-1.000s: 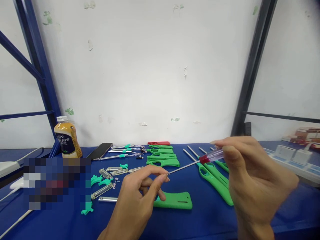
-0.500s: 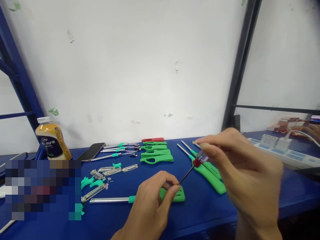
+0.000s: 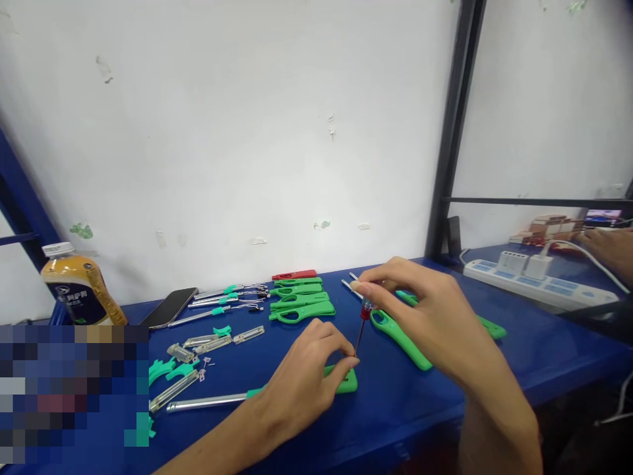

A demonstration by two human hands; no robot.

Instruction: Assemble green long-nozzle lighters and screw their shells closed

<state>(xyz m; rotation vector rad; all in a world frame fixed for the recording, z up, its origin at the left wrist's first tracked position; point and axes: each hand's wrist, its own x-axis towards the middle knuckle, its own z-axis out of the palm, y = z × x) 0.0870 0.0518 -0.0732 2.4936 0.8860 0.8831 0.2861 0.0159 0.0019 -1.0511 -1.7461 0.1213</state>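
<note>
My right hand (image 3: pixel 410 307) is closed round the clear and red handle of a screwdriver (image 3: pixel 363 321), its shaft slanting down to my left fingertips. My left hand (image 3: pixel 316 376) pinches at the screwdriver's tip, over a green lighter (image 3: pixel 348 381) with a silver tube (image 3: pixel 208 402) lying on the blue table. Whatever small part is between those fingers is too small to make out. Just right of the screwdriver lies another green lighter (image 3: pixel 405 340), partly behind my right hand.
Green shells (image 3: pixel 301 310), a red shell (image 3: pixel 294 274), wired tubes, clear parts (image 3: pixel 248 334) and teal pieces lie behind and left. A phone (image 3: pixel 173 308) and a bottle (image 3: pixel 84 290) stand farther left. At right are a power strip (image 3: pixel 564 287) and another person's hand.
The screwdriver has swung from a strong slant to nearly upright, with my right hand moved left. The whole view has shifted, and more of the right side shows.
</note>
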